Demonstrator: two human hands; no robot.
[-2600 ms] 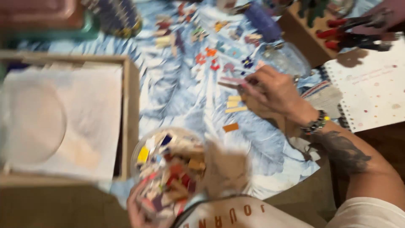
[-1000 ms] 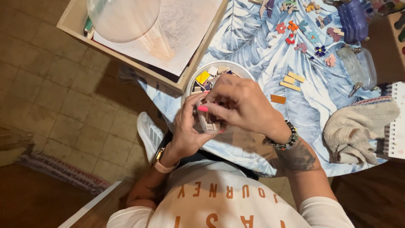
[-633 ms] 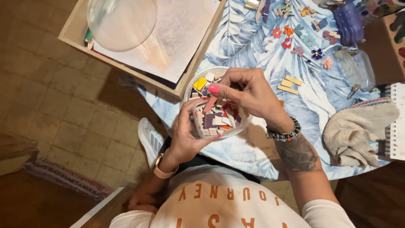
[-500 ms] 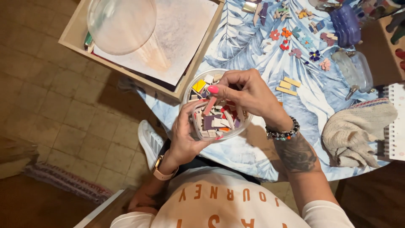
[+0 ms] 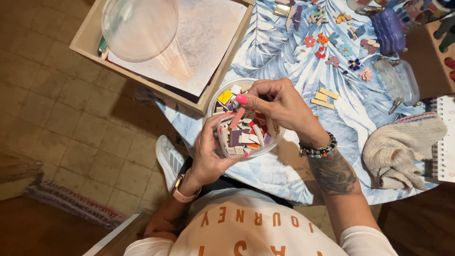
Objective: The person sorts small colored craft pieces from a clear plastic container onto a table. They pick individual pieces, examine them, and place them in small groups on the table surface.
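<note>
Left hand (image 5: 208,159): wrapped around the near side of a clear round plastic tub (image 5: 244,118), holding it up at the edge of the table (image 5: 284,175). A watch with a pale pink strap (image 5: 182,189) sits on that wrist.

Right hand (image 5: 279,106): reaches into the tub from the far side, fingers narrowed to a pinch on one slim pink strip (image 5: 237,117) that stands tilted among the other pieces. A dark bead bracelet (image 5: 317,149) circles that wrist.

Tub contents: many small flat tiles, mixed colours: yellow, purple, red, white, orange. Too crowded to count.

Relative to the tub:
- Just left and behind: a shallow wooden tray (image 5: 87,38) carrying a pale sheet of paper (image 5: 204,42) and one clear round lid (image 5: 140,26) lying on the sheet.
- Right, on the blue leaf-print cloth (image 5: 275,47): three pale yellow strips (image 5: 322,97) lying close together.
- Behind right: a scatter of small flower-shaped pieces (image 5: 332,47), about eight, in orange, red, pink and purple.
- Far right behind: one purple ribbed bottle (image 5: 388,31) and one clear bottle (image 5: 398,83) lying on its side.
- Far right: one folded cream knit cloth (image 5: 403,147), and beside it one spiral notebook (image 5: 445,137), partly out of view.
- Below, on the floor: one white shoe (image 5: 168,156).
</note>
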